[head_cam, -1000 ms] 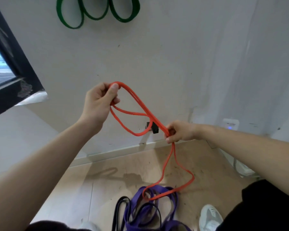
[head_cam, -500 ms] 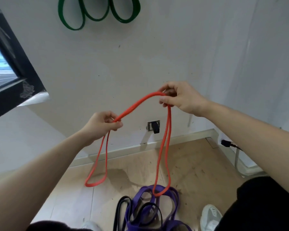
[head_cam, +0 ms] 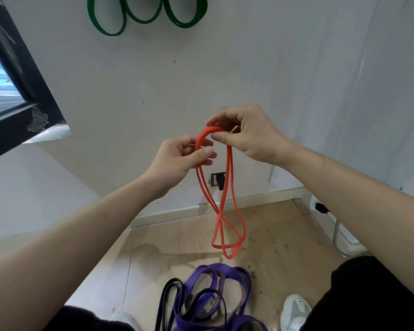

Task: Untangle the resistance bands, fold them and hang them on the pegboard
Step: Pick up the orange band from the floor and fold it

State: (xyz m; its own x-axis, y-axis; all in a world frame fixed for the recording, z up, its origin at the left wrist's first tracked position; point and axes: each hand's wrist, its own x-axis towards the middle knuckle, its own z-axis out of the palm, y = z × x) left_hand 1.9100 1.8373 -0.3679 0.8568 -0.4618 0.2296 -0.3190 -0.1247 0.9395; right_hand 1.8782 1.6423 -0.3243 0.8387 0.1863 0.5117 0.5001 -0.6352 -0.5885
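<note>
A thin red resistance band (head_cam: 226, 204) hangs doubled in front of the white wall, its loops crossing low above the floor. My left hand (head_cam: 179, 158) pinches its top on the left side. My right hand (head_cam: 246, 134) pinches the top bend from the right, close against the left hand. A green band (head_cam: 144, 15) hangs folded in loops high on the wall. On the floor lie a wide purple band (head_cam: 225, 290) and a thin black band (head_cam: 170, 292), tangled together.
A dark window frame (head_cam: 22, 75) juts in at the left. A wall socket (head_cam: 217, 180) sits low on the wall above the skirting. A plug and cable (head_cam: 323, 209) are at the right. My white shoe (head_cam: 294, 311) stands beside the band pile.
My hands have come together, bringing the two held parts of the red band side by side. The band now hangs doubled and shorter, lifted clear of the purple band.
</note>
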